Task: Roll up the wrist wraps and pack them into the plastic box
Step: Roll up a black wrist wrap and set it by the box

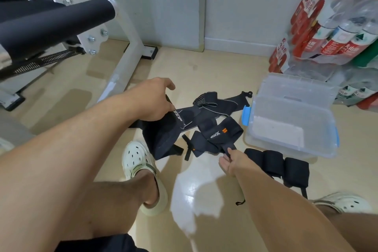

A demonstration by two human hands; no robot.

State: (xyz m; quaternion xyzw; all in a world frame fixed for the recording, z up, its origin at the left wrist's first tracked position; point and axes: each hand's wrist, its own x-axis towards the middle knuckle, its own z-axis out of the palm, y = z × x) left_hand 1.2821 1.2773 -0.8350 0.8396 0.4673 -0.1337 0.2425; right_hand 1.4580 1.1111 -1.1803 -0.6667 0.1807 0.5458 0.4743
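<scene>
Floor-level work, person bent over a tangle of black wrist wraps [204, 122] on the glossy beige tile floor [204, 67]. The right hand [230, 161] is at the near edge of the heap, thumb and fingers [226, 156] pinching the narrow tail of the wrap with the orange tab [222, 132]; that wrap's long axis runs from the pinch away toward the far right, so the free length lies beyond the fingers, toward the box. The left hand [152, 101] is at the far left of the heap, fingers curled down onto the broad dark end of another piece [163, 133]; whether it truly grips or only presses I cannot tell for sure, though the curl suggests a hold. Judgement: the right hand is the nearer one to the strap it must roll, and rolling would go from the pinched tail outward along the strap. Three finished rolls [278, 164] lie side by side on the floor just right of the right hand, near the box's near wall, not yet inside. The plastic box [290, 145] is to the right, clear and rigid, with blue latches and its lid [296, 86] tipped open at the far side; nothing dark shows inside it. Wraps are soft woven elastic, flat, with thin loops and grey edge stripes; limp, likely to twist.
</scene>
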